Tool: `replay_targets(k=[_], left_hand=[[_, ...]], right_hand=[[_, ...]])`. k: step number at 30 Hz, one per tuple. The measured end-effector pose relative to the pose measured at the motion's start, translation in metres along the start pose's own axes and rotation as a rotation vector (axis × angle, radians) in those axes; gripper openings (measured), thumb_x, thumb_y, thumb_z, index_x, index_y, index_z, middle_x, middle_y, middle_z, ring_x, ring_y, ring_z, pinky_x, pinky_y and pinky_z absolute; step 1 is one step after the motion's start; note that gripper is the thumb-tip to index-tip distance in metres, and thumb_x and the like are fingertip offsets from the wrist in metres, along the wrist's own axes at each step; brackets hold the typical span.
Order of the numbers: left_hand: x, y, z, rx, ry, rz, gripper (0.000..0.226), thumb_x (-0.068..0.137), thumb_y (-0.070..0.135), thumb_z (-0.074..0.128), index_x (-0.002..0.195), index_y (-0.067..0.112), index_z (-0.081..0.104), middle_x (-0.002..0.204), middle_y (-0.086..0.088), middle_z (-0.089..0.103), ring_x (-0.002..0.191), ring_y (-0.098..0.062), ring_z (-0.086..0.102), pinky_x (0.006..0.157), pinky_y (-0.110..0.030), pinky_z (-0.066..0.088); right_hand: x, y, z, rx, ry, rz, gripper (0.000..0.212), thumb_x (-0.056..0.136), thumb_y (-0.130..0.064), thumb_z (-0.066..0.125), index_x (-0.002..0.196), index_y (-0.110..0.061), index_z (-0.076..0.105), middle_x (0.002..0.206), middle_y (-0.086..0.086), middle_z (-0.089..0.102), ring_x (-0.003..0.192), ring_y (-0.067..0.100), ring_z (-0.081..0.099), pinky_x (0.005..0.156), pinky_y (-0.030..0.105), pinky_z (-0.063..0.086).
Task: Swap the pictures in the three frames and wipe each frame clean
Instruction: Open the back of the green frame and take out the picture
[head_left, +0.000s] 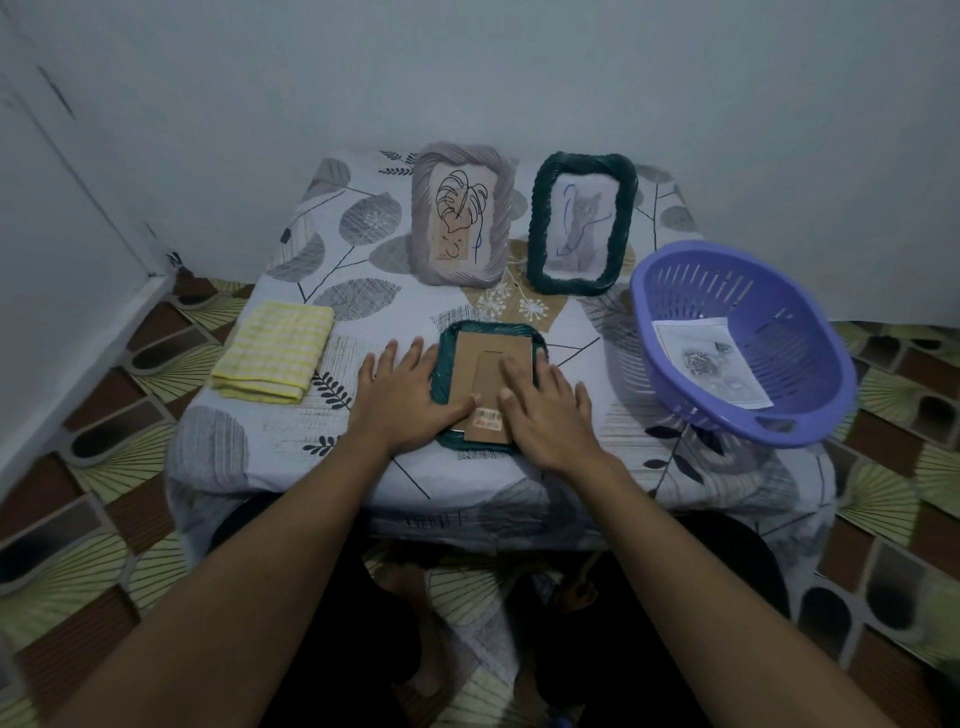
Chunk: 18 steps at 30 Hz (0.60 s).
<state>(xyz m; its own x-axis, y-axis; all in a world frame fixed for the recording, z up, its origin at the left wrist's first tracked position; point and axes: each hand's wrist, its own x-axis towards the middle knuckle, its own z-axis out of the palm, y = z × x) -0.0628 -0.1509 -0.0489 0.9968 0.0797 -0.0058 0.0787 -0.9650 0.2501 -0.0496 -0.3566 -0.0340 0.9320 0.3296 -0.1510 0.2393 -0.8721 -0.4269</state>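
Note:
A dark green frame (485, 332) lies face down on the table in front of me, its brown cardboard back (488, 369) up. My left hand (402, 397) rests flat on its left side, thumb on the cardboard. My right hand (548, 408) presses flat on its right side, fingers straight. A grey-lilac frame (462, 213) with a leaf drawing stands at the back. Beside it stands a dark green frame (582, 223) holding a cat drawing. A folded yellow checked cloth (275, 351) lies to the left.
A purple slotted basket (737, 338) sits tilted at the table's right, with a flower picture (709, 361) inside. The small table carries a leaf-print cloth (332, 249) and stands against a pale wall. Patterned floor surrounds it.

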Motion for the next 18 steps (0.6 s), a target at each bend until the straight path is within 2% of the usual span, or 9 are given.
replay_targets(k=[4,9,11,14,16,18], left_hand=[[0.000,0.000,-0.003,-0.054,-0.005,-0.006,0.117,0.063,0.098,0.019,0.158,0.029,0.018,0.166,0.000,0.016,0.153,-0.027,0.008,0.122,-0.052,0.004],[-0.002,0.000,-0.005,-0.182,0.062,-0.017,0.115,0.066,0.092,0.040,0.157,0.024,0.021,0.163,0.001,0.025,0.152,-0.024,0.013,0.120,-0.051,0.009],[-0.006,-0.002,-0.004,-0.201,0.144,0.032,0.100,0.071,0.087,0.041,0.152,0.029,0.032,0.157,0.004,0.037,0.148,-0.023,0.020,0.114,-0.047,0.015],[-0.013,-0.005,-0.003,-0.266,0.265,0.127,0.055,0.084,0.066,0.042,0.129,0.038,0.057,0.132,0.013,0.057,0.131,-0.018,0.038,0.096,-0.038,0.021],[-0.017,-0.008,-0.003,-0.400,0.237,0.186,0.035,0.087,0.051,0.048,0.113,0.037,0.068,0.116,0.019,0.063,0.120,-0.014,0.048,0.100,-0.042,0.030],[-0.020,-0.010,-0.005,-0.545,0.185,0.225,0.027,0.086,0.039,0.056,0.103,0.030,0.075,0.107,0.016,0.067,0.111,-0.011,0.055,0.103,-0.047,0.041]], right_hand=[[-0.004,0.004,0.005,-0.085,0.007,-0.040,0.050,0.106,-0.052,0.015,0.156,-0.049,0.010,0.168,-0.002,-0.003,0.154,0.025,-0.002,0.121,0.053,-0.006],[-0.007,0.003,0.008,-0.111,0.068,-0.053,0.050,0.106,-0.049,0.017,0.156,-0.048,0.013,0.168,0.000,0.003,0.154,0.025,0.001,0.122,0.053,-0.003],[-0.008,0.002,0.009,-0.113,0.084,-0.055,0.050,0.106,-0.048,0.018,0.156,-0.048,0.014,0.168,0.000,0.005,0.154,0.025,0.002,0.122,0.053,-0.002],[-0.008,0.001,0.009,-0.119,0.092,-0.052,0.050,0.106,-0.047,0.019,0.156,-0.047,0.015,0.168,0.001,0.007,0.154,0.026,0.004,0.122,0.053,-0.001],[-0.009,0.001,0.008,-0.116,0.100,-0.052,0.050,0.106,-0.047,0.019,0.156,-0.046,0.017,0.168,0.002,0.009,0.154,0.026,0.005,0.122,0.053,0.000],[-0.009,0.001,0.008,-0.107,0.103,-0.049,0.050,0.106,-0.046,0.020,0.156,-0.046,0.017,0.168,0.002,0.009,0.154,0.026,0.006,0.122,0.053,0.000]])
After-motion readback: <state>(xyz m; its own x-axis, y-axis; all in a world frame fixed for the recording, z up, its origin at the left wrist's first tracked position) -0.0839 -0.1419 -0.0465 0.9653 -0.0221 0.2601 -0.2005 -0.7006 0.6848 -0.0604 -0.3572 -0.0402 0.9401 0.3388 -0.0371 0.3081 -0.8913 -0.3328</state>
